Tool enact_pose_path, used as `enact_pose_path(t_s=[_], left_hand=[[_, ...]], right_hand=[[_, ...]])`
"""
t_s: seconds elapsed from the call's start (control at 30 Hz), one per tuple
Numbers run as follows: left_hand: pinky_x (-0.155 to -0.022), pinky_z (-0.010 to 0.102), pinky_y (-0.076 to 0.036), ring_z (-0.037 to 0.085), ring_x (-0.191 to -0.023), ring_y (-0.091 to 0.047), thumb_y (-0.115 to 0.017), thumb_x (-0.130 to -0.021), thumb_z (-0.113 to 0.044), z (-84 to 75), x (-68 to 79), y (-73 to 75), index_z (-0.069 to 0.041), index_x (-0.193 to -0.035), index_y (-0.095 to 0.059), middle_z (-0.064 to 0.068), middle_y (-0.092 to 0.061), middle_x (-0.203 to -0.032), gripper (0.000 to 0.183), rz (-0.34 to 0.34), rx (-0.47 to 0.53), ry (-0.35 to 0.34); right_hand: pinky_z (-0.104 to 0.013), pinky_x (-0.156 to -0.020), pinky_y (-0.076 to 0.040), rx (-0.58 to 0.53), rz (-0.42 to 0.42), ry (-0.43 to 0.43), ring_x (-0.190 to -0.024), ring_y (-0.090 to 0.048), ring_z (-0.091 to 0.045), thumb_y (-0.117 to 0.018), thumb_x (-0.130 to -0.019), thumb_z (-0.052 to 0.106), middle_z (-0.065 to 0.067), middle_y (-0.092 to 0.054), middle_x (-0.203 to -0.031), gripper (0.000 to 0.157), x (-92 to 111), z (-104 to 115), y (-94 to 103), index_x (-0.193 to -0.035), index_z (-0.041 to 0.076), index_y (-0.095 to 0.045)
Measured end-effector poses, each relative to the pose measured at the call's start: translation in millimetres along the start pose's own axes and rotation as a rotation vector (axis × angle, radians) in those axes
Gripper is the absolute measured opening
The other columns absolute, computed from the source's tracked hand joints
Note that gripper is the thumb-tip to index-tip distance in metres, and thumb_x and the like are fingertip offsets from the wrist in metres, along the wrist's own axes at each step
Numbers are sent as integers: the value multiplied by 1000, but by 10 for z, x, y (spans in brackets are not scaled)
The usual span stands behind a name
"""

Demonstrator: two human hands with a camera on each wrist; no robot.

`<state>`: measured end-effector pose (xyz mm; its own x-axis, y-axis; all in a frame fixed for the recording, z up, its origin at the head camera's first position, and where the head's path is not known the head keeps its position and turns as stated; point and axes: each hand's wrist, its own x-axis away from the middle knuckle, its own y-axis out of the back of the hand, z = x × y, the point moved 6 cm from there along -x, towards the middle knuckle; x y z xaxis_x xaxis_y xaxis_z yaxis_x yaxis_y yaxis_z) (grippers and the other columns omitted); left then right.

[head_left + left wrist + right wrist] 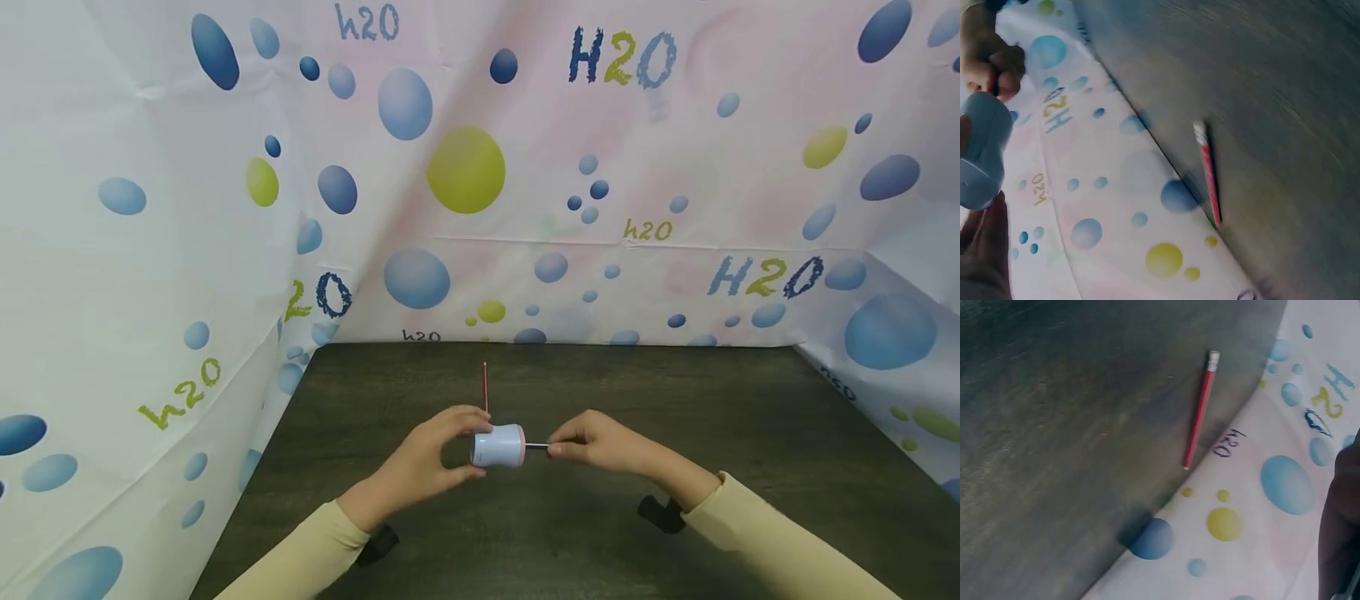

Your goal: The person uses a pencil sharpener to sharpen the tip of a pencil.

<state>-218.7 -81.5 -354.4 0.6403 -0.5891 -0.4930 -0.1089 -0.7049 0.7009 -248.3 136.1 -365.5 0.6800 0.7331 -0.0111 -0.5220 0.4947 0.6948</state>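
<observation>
My left hand [429, 458] grips a pale blue, waisted pencil sharpener [497, 446] with a pink rim, thumb below and fingers above. The sharpener lies sideways in the hand, its pink end towards the right. Into that end goes a thin dark pencil [537, 447], pinched by my right hand [598, 443] between thumb and fingers; its inner tip is hidden. In the left wrist view the sharpener [986, 140] shows at the left edge, with the right hand [1002, 67] behind it. Part of the right hand [1340, 515] appears dark at the edge of the right wrist view.
A red pencil [486, 390] with a white eraser end [1213, 360] lies on the dark wooden table [637, 383], beyond the sharpener. White sheeting [525, 283] printed with bubbles and H2O lettering stands behind the table and along both sides.
</observation>
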Motion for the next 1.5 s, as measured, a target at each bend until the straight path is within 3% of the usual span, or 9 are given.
enact_pose_path(t_s=[0.23, 0.43, 0.5, 0.67, 0.9, 1.03, 1.27, 1.4, 1.5], left_hand=[[-89, 36, -61, 32, -109, -70, -52, -100, -49, 373, 68, -75, 7, -140, -45, 28, -63, -127, 70, 126, 652, 616], [-75, 29, -63, 23, -88, -76, -56, -97, -49, 374, 146, -190, 16, -130, -53, 28, -71, -108, 73, 238, 783, 760], [-76, 29, -63, 25, -94, -74, -62, -97, -38, 344, 134, -162, 16, -130, -53, 29, -69, -113, 64, 196, 746, 731], [-82, 32, -62, 31, -104, -71, -75, -88, -16, 239, 57, -66, 9, -126, -61, 28, -67, -121, 48, 27, 499, 562], [-78, 22, -61, 20, -91, -74, -90, -63, -11, -131, 64, -42, -1, -117, -66, 12, -75, -111, 60, -171, -272, -154], [-87, 28, -59, 19, -106, -69, -92, -62, -7, -169, 63, -72, -6, -120, -56, 7, -67, -121, 68, -158, -348, -262], [-101, 44, -54, 32, -126, -55, -81, -82, -24, 112, -18, -10, -5, -143, -43, 18, -52, -138, 75, -28, 172, 215], [-93, 43, -59, 31, -108, -69, -57, -98, -47, 329, 25, -89, 6, -138, -49, 26, -66, -120, 67, 104, 513, 575], [-83, 40, -62, 27, -92, -75, -53, -96, -55, 388, 75, -167, 13, -134, -50, 29, -69, -112, 78, 203, 671, 703]], right_hand=[[-18, -53, -44, 471, -285, 191, -62, -54, 2, -66, -93, 12, 1, -72, -85, 17, 107, 269, 85, -107, 5, -73], [-12, -45, -40, 901, -546, 532, -57, -58, -4, -34, -107, 19, 4, -65, -73, 43, 202, 458, -60, -93, 9, -73], [-12, -44, -39, 909, -574, 545, -54, -57, -3, -27, -108, 23, 5, -64, -71, 51, 207, 466, -79, -90, 10, -72], [-18, -51, -49, 768, -472, 343, -58, -62, -4, -65, -95, 14, 4, -72, -76, 11, 146, 408, -21, -91, 9, -74], [-17, -46, -34, 122, -42, 31, -49, -37, 4, -58, -98, 11, 1, -62, -64, 20, 21, 126, 24, -92, 1, -74], [-17, -49, -32, -91, 84, -14, -52, -32, 5, -54, -101, 11, -5, -52, -61, 25, -3, 3, -1, -88, -2, -71], [-20, -56, -45, 223, -127, 48, -61, -51, 2, -60, -98, 16, -9, -76, -92, 21, 33, 100, 76, -107, 2, -73], [-16, -52, -45, 610, -374, 248, -63, -60, -2, -61, -98, 19, 1, -73, -83, 18, 112, 270, 77, -99, 7, -75], [-13, -44, -38, 863, -570, 449, -55, -55, -4, -48, -105, 23, 5, -63, -70, 32, 182, 399, 13, -90, 10, -73]])
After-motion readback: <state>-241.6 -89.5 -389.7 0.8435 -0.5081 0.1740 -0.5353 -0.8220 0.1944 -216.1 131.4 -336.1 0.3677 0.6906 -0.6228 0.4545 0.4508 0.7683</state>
